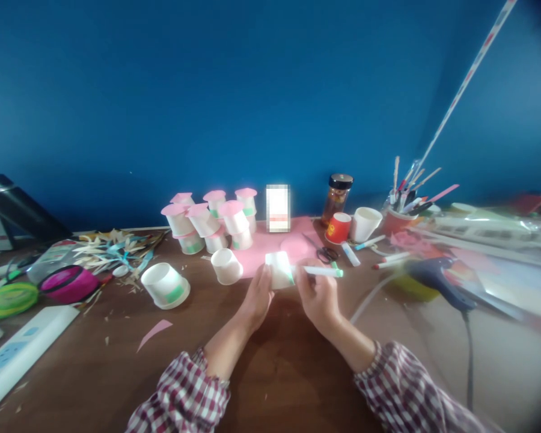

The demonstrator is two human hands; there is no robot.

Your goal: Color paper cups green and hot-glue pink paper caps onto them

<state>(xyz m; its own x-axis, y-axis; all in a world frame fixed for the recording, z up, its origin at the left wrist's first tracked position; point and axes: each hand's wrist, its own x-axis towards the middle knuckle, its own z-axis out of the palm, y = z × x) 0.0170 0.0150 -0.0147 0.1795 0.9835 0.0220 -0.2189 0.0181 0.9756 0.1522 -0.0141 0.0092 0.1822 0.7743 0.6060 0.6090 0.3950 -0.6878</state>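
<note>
Above the middle of the table, my left hand point(260, 296) is closed on the side of a white paper cup point(279, 270), which bears a green patch at its lower right. My right hand point(319, 293) grips a white marker pen point(321, 271) with a green end pointing right; its other end meets the cup's right side. Whether the tip touches the cup is too blurred to tell. Just left of my hands stands another white paper cup point(226, 267). Farther left, an upside-down paper cup point(165, 285) has a green patch. Behind the held cup lies pink paper point(261, 248).
Stacked paper cups with pink paper tops point(202, 221) stand at the back left. Black-handled scissors point(327, 255), a red cup point(338, 228), a white mug point(366, 224) and a jar point(338, 198) are behind my right hand. A glue gun point(439, 279) lies right, a power strip point(24, 349) left.
</note>
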